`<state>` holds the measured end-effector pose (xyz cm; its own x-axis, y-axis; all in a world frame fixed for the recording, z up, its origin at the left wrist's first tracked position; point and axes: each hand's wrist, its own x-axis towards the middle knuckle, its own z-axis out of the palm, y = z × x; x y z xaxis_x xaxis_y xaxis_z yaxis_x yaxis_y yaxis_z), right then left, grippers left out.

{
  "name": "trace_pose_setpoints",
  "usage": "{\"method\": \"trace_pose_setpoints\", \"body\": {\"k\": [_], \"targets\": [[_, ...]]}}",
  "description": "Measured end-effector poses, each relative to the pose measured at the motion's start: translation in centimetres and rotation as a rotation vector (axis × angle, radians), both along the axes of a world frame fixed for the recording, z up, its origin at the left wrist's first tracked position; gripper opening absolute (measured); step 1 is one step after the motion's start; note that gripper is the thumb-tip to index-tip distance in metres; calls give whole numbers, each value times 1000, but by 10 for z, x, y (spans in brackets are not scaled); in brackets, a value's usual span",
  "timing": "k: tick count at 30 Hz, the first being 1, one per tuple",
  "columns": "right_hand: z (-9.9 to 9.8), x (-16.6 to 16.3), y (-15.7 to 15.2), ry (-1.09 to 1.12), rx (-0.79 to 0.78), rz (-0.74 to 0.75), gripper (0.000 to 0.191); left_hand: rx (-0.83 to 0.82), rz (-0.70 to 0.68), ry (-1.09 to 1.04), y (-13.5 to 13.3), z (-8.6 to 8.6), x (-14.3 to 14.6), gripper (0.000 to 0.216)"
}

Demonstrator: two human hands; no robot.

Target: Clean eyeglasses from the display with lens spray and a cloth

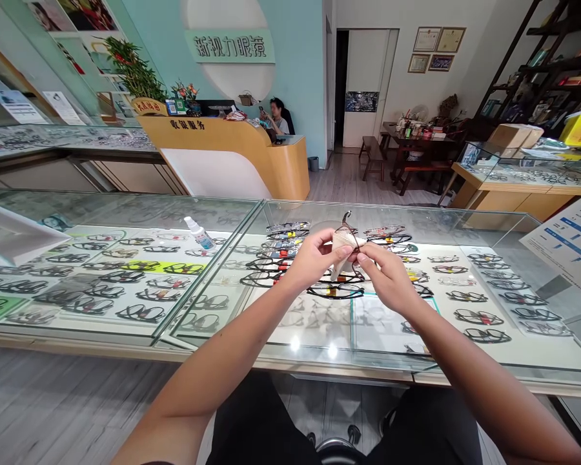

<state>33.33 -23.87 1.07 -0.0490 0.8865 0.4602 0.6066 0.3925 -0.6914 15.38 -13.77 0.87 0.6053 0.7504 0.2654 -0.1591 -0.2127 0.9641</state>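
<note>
Above the glass display counter (pixel 300 339), my left hand (pixel 314 255) pinches a pale cloth (pixel 341 248) that is folded over part of a dark-framed pair of glasses (pixel 347 219). One temple of that pair sticks up beyond the cloth. My right hand (pixel 385 274) grips the same glasses from the other side, fingertips closed on the frame close to the cloth. Most of the lenses is hidden by cloth and fingers. Below and around my hands are several rows of glasses (pixel 336 292), some with red or yellow tags.
A white spray bottle (pixel 199 234) stands on the counter to the left. White printed signs (pixel 574 242) rise at the right and left edges. Farther back, a person (pixel 277 117) sits behind a wooden reception desk (pixel 290 169). A boxed display case (pixel 503 194) is at the right.
</note>
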Motion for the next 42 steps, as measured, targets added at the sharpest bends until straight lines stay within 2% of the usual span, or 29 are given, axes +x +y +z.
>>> {"method": "trace_pose_setpoints", "body": {"k": [13, 18, 22, 31, 38, 42], "targets": [[-2, 2, 4, 103, -12, 41, 31, 24, -19, -26, 0, -1, 2, 43], [-4, -3, 4, 212, 1, 86, 32, 2, -24, -54, -5, 3, 2, 45], [-6, -6, 4, 204, 37, 96, 34, 4, -5, -59, -11, 8, 4, 45], [-10, -7, 8, 295, -59, 97, 38, -84, -35, -81, -11, 2, 6, 56], [-11, -10, 5, 280, -41, 117, 40, -172, -34, -124, -14, 3, 7, 55], [-12, -11, 4, 242, -32, 131, 43, -193, 16, -171, -17, 2, 11, 52]]}}
